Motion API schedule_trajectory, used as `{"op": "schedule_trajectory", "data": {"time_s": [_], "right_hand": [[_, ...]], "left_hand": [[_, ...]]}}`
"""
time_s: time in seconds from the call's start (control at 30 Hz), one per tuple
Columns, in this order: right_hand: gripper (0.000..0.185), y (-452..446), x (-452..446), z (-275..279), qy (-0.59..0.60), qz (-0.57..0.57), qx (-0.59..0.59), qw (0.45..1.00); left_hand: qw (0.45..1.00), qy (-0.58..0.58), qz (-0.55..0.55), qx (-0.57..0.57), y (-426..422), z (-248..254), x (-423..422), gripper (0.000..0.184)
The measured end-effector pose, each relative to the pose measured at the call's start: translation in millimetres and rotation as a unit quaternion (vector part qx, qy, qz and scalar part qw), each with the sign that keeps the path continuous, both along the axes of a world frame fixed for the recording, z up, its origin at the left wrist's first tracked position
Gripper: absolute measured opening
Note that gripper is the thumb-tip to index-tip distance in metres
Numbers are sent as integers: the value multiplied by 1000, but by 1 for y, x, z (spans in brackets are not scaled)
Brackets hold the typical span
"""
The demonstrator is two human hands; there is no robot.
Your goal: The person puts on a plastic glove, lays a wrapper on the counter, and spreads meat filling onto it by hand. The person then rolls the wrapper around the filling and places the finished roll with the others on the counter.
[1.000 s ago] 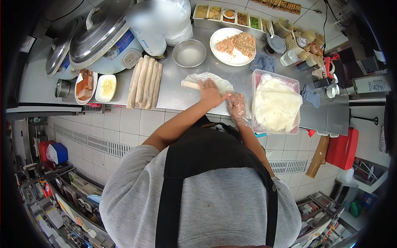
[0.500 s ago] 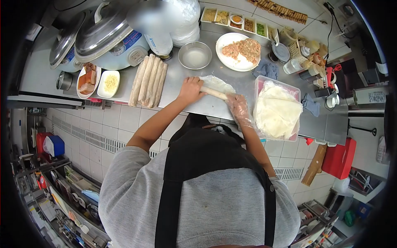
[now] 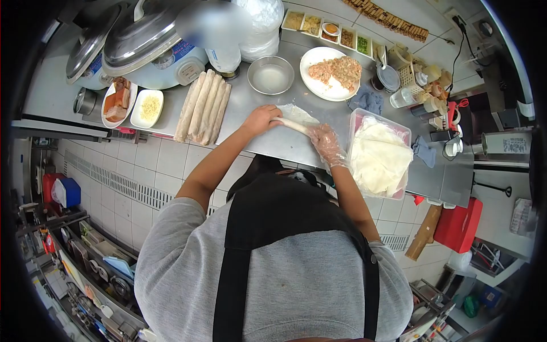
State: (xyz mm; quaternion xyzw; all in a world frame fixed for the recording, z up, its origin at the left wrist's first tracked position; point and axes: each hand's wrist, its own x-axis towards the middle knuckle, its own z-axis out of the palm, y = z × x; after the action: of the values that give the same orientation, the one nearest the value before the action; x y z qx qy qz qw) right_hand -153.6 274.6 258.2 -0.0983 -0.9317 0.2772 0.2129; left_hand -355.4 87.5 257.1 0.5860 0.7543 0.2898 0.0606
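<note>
My bare left hand [image 3: 263, 119] has its fingers closed on the left end of a pale spring roll [image 3: 294, 126], near the steel table's front edge. On the right end, my right hand [image 3: 326, 143], in a clear plastic glove, is closed around it. Behind the roll, the unrolled part of its thin white wrapper [image 3: 301, 115] lies flat on the table. Left of my hands, several finished rolls [image 3: 203, 108] are stacked side by side. To the right, a clear plastic box [image 3: 405, 122] holds a pile of wrapper sheets [image 3: 380, 154].
A steel bowl [image 3: 270, 75] and a white plate [image 3: 310, 56] with minced filling [image 3: 336, 72] stand behind my hands. Small condiment trays [image 3: 311, 25] line the back. Two large lidded cookers [image 3: 149, 45] crowd the left, beside dishes of meat [image 3: 118, 101] and chopped bits [image 3: 149, 109].
The roll has turned a little away from me, and less flat wrapper shows behind it. Both hands keep hold of its ends. The view has shifted slightly.
</note>
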Motion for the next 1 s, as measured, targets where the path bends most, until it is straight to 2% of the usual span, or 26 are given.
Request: {"op": "schedule_trajectory", "data": {"time_s": [0.1,0.17,0.2,0.27,0.3,0.37,0.4,0.47,0.5,0.57,0.6,0.67,0.7,0.77,0.8,0.87,0.9,0.97,1.0], "right_hand": [[17,1,0,4,-68,-14,-39,997],[23,2,-4,10,-3,19,53,998],[23,1,-7,12,-2,19,55,998],[27,1,-12,11,51,39,170,983],[27,1,-13,9,51,41,170,983],[29,-1,-13,0,71,81,221,969],[29,-1,-15,-4,72,82,221,969],[28,3,-21,-13,86,82,251,961],[28,5,-25,-18,87,83,252,960],[25,11,-31,-24,-47,45,227,972],[25,14,-34,-25,-47,44,227,972],[23,18,-41,-25,-33,10,134,990],[23,17,-42,-17,-33,10,132,991],[23,20,-42,-3,-46,28,38,998],[23,20,-40,-7,-45,28,38,998],[22,18,-38,-10,-70,33,-35,996],[22,17,-35,-11,-69,35,-32,997],[17,9,-29,-7,-78,20,-86,993],[17,10,-31,0,-78,22,-85,993]], "left_hand": [[998,-60,-20,-13,4,-2,-9,20],[994,-107,5,-19,12,-5,-12,19],[994,-107,6,-18,15,-7,-12,19],[997,-37,68,-4,21,-8,-9,14],[997,-37,70,-4,26,-6,-5,14],[978,70,160,-115,38,-3,5,14],[978,70,162,-115,45,-4,9,14],[962,201,167,-83,55,-6,14,18],[961,202,168,-82,55,-8,14,18],[973,196,89,-81,54,-9,18,24],[973,196,88,-81,52,-8,20,24],[985,168,43,-9,45,-7,24,25],[985,168,42,-11,43,-8,24,25],[984,175,33,-24,41,-9,21,27],[984,175,33,-25,41,-9,20,27],[987,134,-9,-89,41,-9,15,27],[987,135,-6,-86,38,-9,13,27],[994,43,-36,-97,32,-13,11,22],[994,43,-35,-95,33,-16,9,22]]}}
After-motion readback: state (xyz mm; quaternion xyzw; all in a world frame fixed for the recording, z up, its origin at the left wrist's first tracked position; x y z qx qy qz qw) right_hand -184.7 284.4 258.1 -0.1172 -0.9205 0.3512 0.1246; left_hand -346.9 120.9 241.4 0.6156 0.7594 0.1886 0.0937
